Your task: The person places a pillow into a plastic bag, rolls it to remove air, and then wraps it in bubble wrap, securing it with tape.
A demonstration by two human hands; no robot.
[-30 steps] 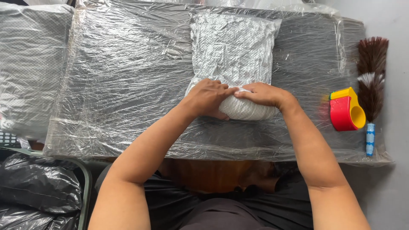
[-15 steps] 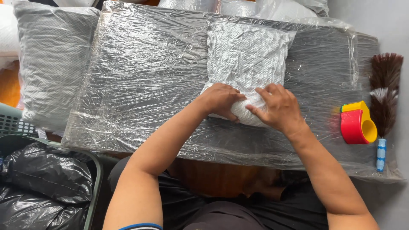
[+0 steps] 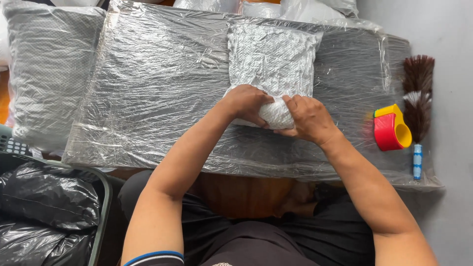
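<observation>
While seen from the head camera: left hand [image 3: 245, 102] and right hand [image 3: 306, 118] both closed on the near end of a white patterned cloth in clear plastic [image 3: 272, 64]. Near end of that cloth rolled into a tight bundle, gripped from the left by the left hand and from the right by the right hand, fingers curled over it, knuckles up. Far part of the cloth lying flat and unrolled, resting on a large grey cushion wrapped in clear film [image 3: 157, 83]. Cushion spanning most of the table [image 3: 433, 184], its film wrinkled and shiny. Second grey wrapped cushion [image 3: 49, 69] just beside it at far left. Red and yellow tape dispenser [image 3: 391, 129] to the right, well apart from the hands, sitting near the right edge of the wrapped cushion. Brown feather duster with a blue and white handle [image 3: 418, 103] just right of the dispenser, handle pointing near. Black plastic bags in a green-rimmed basket [image 3: 47, 212] at near left, below table level. More clear-wrapped bundles [image 3: 315, 7] along the far edge, contents not discernible.
</observation>
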